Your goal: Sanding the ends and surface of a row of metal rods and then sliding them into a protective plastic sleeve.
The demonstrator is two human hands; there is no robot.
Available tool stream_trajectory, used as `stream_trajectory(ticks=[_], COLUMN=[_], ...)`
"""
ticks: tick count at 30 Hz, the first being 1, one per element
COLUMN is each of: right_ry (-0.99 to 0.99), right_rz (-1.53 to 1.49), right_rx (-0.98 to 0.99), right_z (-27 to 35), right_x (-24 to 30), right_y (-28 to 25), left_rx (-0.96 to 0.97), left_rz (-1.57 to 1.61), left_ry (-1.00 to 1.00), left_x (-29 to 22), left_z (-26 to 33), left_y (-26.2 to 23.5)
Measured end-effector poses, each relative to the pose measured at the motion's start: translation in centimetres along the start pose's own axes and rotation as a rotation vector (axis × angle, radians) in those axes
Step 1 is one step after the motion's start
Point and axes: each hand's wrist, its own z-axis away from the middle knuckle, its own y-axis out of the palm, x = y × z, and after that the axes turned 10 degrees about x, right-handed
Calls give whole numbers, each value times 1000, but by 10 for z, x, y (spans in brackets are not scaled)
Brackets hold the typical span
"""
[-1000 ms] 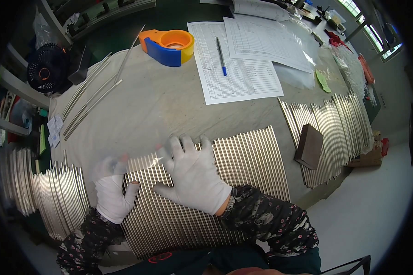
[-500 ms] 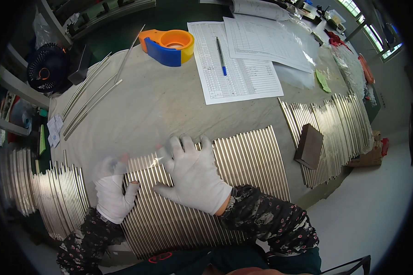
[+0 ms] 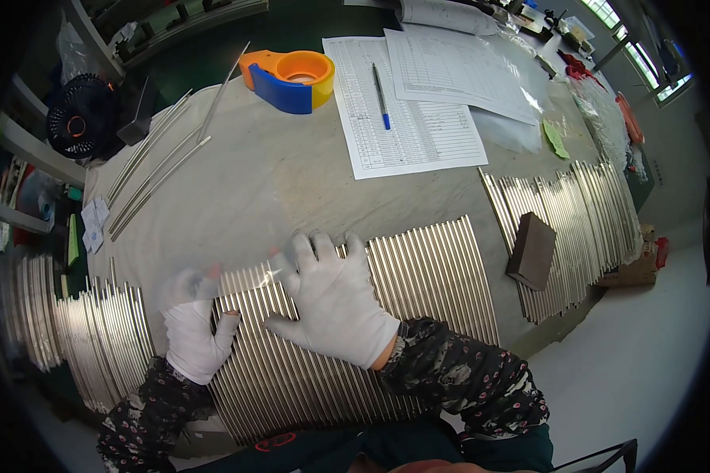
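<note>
A wide row of thin silvery metal rods (image 3: 323, 378) lies side by side on the table in front of me. My right hand (image 3: 335, 303), in a white glove with a bare index fingertip, rests flat across their far part with its fingers spread. At the row's far left corner is my left hand (image 3: 196, 335), gloved too, its thumb beside the outermost rods. Its curved fingers show through a clear plastic bag (image 3: 248, 236), which they hold. The bag's edge covers the far ends of the left rods; its outline on the table is faint.
More rods (image 3: 106, 343) lie at the left, others (image 3: 576, 229) at the right under a dark brown block (image 3: 533, 252). Farther off are loose rods (image 3: 146, 177), an orange and blue tape dispenser (image 3: 292, 83), printed sheets (image 3: 418, 142), a pen (image 3: 380, 94) and a black fan (image 3: 83, 118).
</note>
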Motion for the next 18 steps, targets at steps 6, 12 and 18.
stream_trajectory(ticks=[6, 12, 18], right_ry=[-6, -12, -13], right_rz=[-4, -7, 4], right_rx=[-12, -25, -15], right_z=[0, 1, 0], right_x=[1, 1, 1], right_y=[2, 2, 1], left_rx=[13, -7, -19], left_rz=[10, -11, 2], left_ry=[-9, 3, 13], left_x=[0, 1, 1], left_z=[0, 2, 1], left_y=[-1, 0, 0])
